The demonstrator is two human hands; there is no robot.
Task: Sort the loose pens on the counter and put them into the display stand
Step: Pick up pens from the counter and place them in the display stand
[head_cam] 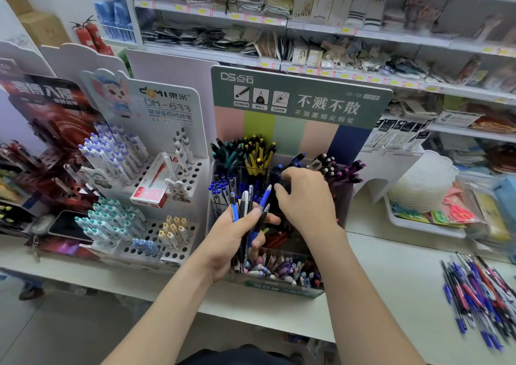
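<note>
Directly in front of the display stand (301, 99), a bundle of pens (246, 202) stands upright in the left hand (226, 239), whose grip is wrapped round the lower barrels with the tips fanning out above. The right hand (307, 200) reaches into a middle compartment of the stand with a narrow grip, fingertips curled down among dark pens; whether it pinches one cannot be told. The pens are judged light, stiff and smooth-barrelled, so they are likely to slide against one another in a bundle. A single pen is best taken by a pinch at mid-barrel or near the clip and fed in end first. More loose pens (480, 289) lie in a tangled heap on the desk (391, 267), well to the right of the stand and near the desk's front edge, where a careless sweep could roll some off. The stand's compartments are already crowded, with caps and clickers projecting upward, so entry room is tight and a straight descent seems safest. Just left of the stand is a white perforated stand (167, 105) holding upright pens. To the stand's right sits a tray (430, 229) of small goods. Bare desk lies between the stand and the heap, giving open room for the right hand to travel.
</note>
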